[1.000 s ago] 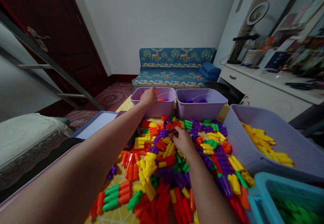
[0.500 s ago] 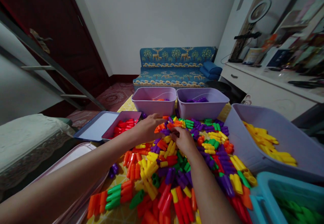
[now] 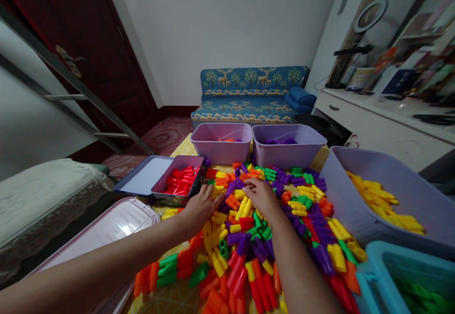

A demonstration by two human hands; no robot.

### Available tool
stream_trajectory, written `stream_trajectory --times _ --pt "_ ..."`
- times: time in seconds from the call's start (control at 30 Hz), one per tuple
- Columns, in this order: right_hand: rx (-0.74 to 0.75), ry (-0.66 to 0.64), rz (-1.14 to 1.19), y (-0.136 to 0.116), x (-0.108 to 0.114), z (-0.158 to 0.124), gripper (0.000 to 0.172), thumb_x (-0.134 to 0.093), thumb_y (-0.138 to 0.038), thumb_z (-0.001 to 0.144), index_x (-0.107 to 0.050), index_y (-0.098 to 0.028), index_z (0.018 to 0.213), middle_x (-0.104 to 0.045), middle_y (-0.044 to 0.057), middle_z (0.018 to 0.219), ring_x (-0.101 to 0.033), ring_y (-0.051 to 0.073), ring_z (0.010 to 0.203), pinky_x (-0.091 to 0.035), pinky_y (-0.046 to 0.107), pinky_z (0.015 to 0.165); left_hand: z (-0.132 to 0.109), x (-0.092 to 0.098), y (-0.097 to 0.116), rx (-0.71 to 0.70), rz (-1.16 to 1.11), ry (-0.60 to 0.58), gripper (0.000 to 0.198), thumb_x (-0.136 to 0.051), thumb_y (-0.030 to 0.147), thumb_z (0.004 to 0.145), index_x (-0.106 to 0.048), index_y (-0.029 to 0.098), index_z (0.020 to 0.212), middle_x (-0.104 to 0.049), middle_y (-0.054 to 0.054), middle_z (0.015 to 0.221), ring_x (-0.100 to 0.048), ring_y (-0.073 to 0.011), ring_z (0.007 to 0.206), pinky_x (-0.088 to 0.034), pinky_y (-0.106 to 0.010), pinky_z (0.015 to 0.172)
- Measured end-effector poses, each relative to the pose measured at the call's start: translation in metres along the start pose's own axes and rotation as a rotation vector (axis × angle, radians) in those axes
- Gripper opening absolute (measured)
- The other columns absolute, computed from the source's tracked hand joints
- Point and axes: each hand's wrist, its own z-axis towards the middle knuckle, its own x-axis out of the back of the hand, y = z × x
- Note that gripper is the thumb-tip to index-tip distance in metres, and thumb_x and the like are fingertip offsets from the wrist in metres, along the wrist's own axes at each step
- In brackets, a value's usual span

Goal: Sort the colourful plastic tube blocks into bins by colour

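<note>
A heap of plastic tube blocks (image 3: pixel 270 219) in red, orange, yellow, green and purple covers the yellow tablecloth. My left hand (image 3: pixel 202 207) lies on the heap's left side, fingers stretched toward yellow and purple blocks, holding nothing I can see. My right hand (image 3: pixel 261 195) rests on the middle of the heap, its fingers curled down among orange and yellow blocks; what they pinch is hidden. The two hands are a short span apart.
Two lilac bins stand at the back: the left bin (image 3: pixel 221 152) holds orange blocks, the right bin (image 3: pixel 284 155) purple ones. A large bin (image 3: pixel 337 195) has yellow blocks, a blue bin (image 3: pixel 377 262) green ones, a small tray (image 3: pixel 194 162) red ones. A pale lid (image 3: pixel 106 231) lies left.
My left hand has drawn back from the far left bin, over the blocks, down onto the near left part of the heap. My right hand has stayed almost in place.
</note>
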Motion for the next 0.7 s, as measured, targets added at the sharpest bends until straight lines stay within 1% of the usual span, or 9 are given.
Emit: stream_trajectory --times 0.1,0.2,0.37,0.43,0.5,0.53,0.6,0.67,0.7 --pt "-0.005 -0.006 -0.016 -0.002 0.001 0.0 0.02 -0.059 -0.023 0.077 -0.068 -0.018 0.094 -0.071 0.005 0.081 -0.066 0.018 0.074 -0.05 0.029 0.069 0.016 0.0 0.001 -0.017 -0.128 0.083 0.074 -0.052 -0.001 0.065 -0.045 0.025 0.135 -0.052 -0.015 0.122 -0.05 -0.0293 0.111 -0.044 -0.041 0.092" --pt "-0.015 0.002 -0.064 -0.005 0.004 -0.001 0.02 -0.059 -0.024 0.077 -0.069 -0.02 0.094 -0.072 0.005 0.083 -0.066 0.018 0.076 -0.049 0.029 0.07 0.036 -0.001 -0.001 0.027 -0.385 0.153 0.064 -0.051 0.0 0.065 -0.055 0.019 0.125 -0.058 -0.014 0.112 -0.058 -0.0263 0.101 -0.047 -0.038 0.089" --pt "-0.039 0.038 -0.15 -0.007 0.009 -0.002 0.016 -0.059 -0.025 0.078 -0.069 -0.023 0.09 -0.071 0.003 0.084 -0.065 0.018 0.076 -0.047 0.028 0.068 0.07 -0.013 0.003 0.19 -0.987 0.294 0.051 -0.061 0.004 0.058 -0.067 0.019 0.106 -0.069 -0.007 0.095 -0.064 -0.0247 0.092 -0.05 -0.035 0.085" --pt "-0.043 0.052 -0.128 -0.005 0.009 -0.001 0.017 -0.059 -0.026 0.077 -0.069 -0.022 0.091 -0.071 0.003 0.086 -0.064 0.017 0.075 -0.047 0.028 0.068 0.079 -0.019 0.008 0.291 -1.275 0.316 0.05 -0.064 0.008 0.059 -0.066 0.016 0.108 -0.07 -0.007 0.096 -0.065 -0.0227 0.088 -0.052 -0.034 0.079" --pt "-0.041 0.112 -0.089 -0.003 0.008 0.0 0.019 -0.058 -0.026 0.077 -0.068 -0.021 0.093 -0.069 0.005 0.093 -0.064 0.016 0.073 -0.048 0.028 0.069 0.082 -0.023 0.015 0.35 -1.485 0.378 0.051 -0.067 0.014 0.062 -0.062 0.013 0.113 -0.069 -0.011 0.102 -0.066 -0.0219 0.086 -0.053 -0.034 0.076" --pt "-0.039 0.159 -0.068 -0.002 0.008 0.001 0.02 -0.057 -0.026 0.077 -0.067 -0.02 0.094 -0.067 0.006 0.097 -0.063 0.015 0.072 -0.049 0.029 0.07 0.081 -0.023 0.018 0.341 -1.538 0.421 0.05 -0.067 0.017 0.064 -0.062 0.012 0.114 -0.068 -0.012 0.105 -0.066 -0.0223 0.088 -0.053 -0.034 0.076" --pt "-0.038 0.241 -0.022 0.0 0.008 0.002 0.021 -0.056 -0.025 0.077 -0.066 -0.018 0.094 -0.065 0.007 0.101 -0.062 0.014 0.071 -0.05 0.03 0.072 0.073 -0.018 0.021 0.264 -1.527 0.499 0.045 -0.065 0.024 0.07 -0.062 0.013 0.114 -0.068 -0.013 0.108 -0.065 -0.0237 0.095 -0.053 -0.035 0.081" --pt "-0.048 0.263 0.013 0.002 0.008 0.003 0.02 -0.057 -0.023 0.076 -0.066 -0.017 0.092 -0.065 0.007 0.097 -0.063 0.015 0.071 -0.051 0.03 0.072 0.059 -0.007 0.018 0.216 -1.365 0.555 0.038 -0.057 0.023 0.077 -0.063 0.015 0.113 -0.068 -0.012 0.109 -0.064 -0.0234 0.101 -0.052 -0.034 0.083" --pt "-0.054 0.256 0.027 0.002 0.008 0.003 0.019 -0.057 -0.023 0.076 -0.067 -0.017 0.091 -0.065 0.007 0.095 -0.063 0.015 0.071 -0.051 0.03 0.072 0.051 -0.001 0.014 0.222 -1.228 0.578 0.036 -0.053 0.019 0.078 -0.063 0.017 0.113 -0.068 -0.011 0.11 -0.063 -0.0226 0.102 -0.051 -0.033 0.084"
